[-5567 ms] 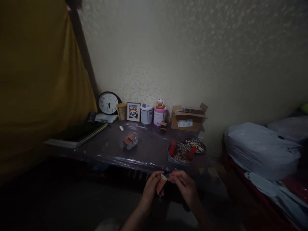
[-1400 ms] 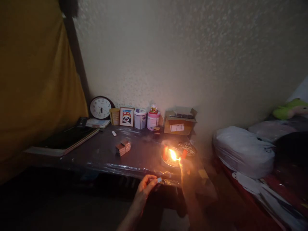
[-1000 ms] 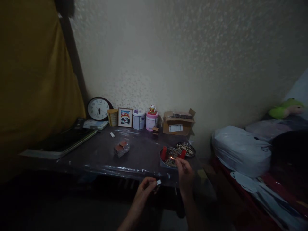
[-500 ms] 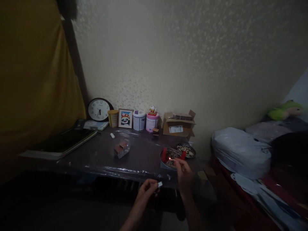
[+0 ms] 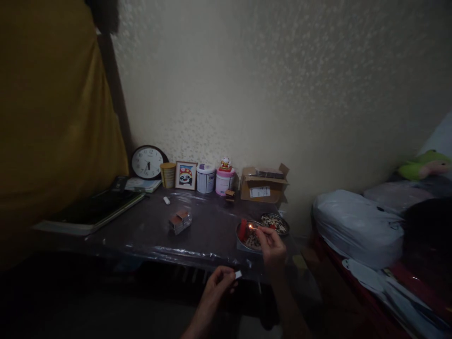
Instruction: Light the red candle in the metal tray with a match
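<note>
Head view: glowing match (image 5: pixel 254 228) over the round tin (image 5: pixel 243 246).
Right hand (image 5: pixel 272 247) pinches the match's end, thumb to fingers; left hand (image 5: pixel 219 285) pinches a small white-ended box (image 5: pixel 238 274) near the table's (image 5: pixel 212 226) front edge.

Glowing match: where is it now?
Head view, right of centre: the right hand holds the glowing match over the round dish, right of the red piece.

Hour numerals, 12 uppermost, on the clock (image 5: pixel 148 163); carton label (image 5: pixel 260 191) illegible
</note>
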### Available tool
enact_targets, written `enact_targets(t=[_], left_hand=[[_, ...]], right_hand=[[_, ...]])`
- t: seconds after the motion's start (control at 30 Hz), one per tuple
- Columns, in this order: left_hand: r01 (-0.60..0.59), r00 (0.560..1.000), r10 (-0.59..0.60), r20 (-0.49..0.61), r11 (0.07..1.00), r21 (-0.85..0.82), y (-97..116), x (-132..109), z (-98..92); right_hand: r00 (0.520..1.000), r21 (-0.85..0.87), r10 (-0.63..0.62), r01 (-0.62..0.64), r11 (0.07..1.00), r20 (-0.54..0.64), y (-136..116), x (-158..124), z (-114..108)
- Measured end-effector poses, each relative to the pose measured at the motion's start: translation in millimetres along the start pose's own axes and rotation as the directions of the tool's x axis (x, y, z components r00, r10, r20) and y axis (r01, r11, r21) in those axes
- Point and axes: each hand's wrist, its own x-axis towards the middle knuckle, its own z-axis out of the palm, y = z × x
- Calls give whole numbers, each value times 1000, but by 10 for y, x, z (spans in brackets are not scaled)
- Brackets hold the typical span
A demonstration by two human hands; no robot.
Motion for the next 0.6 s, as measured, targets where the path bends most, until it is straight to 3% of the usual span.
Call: enact_targets(t=[0.6], left_hand=[[-13,1000,13,-24,1000,15,-56,41,-35]], right_hand=[[1000,34,-5,6,999,-20,296,196,190]])
